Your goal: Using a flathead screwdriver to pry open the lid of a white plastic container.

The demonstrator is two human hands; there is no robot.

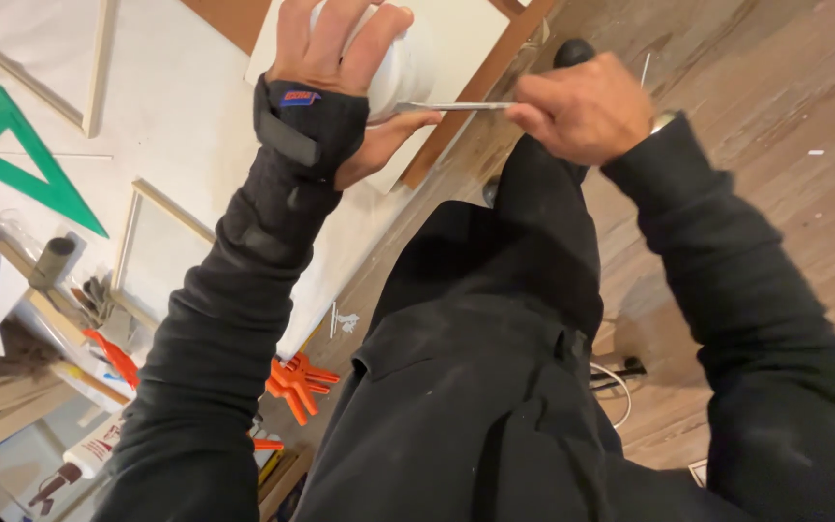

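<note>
Grip, left hand [335,43]: wrapped over the top and side of a white plastic tub [400,68], fingers spread across it and thumb underneath, holding it up in front of the body rather than resting it on anything. A black wrist brace [306,126] covers that wrist.

Grip, right hand [582,106]: clenched around the handle of a flat metal blade [451,105], likely a scraper or chisel. The blade runs level from the fist to the tub, and its tip sits at the tub's lower edge, just beside the left thumb. Whether the tip is under a lid seam or only against the wall cannot be told; the left hand hides that spot.

Step in hand, as judged: prying or scraping at the tub's rim, with one hand steadying and the other driving the tool.

Next move, as judged: calls for a small twist or lever of the blade with the tub held firm. The tip points toward the left thumb, so a slip is the risk to watch.

Surroundings, relative to the tub: behind it a white panel with a brown wooden edge [480,82]; left of it a white-covered table [176,116] carrying thin wooden strip frames and a green set square [12,155]; well below and left, orange clamps [297,382] and a glue bottle [89,449]. To the right of the tub lies a wooden plank floor [775,145].
</note>
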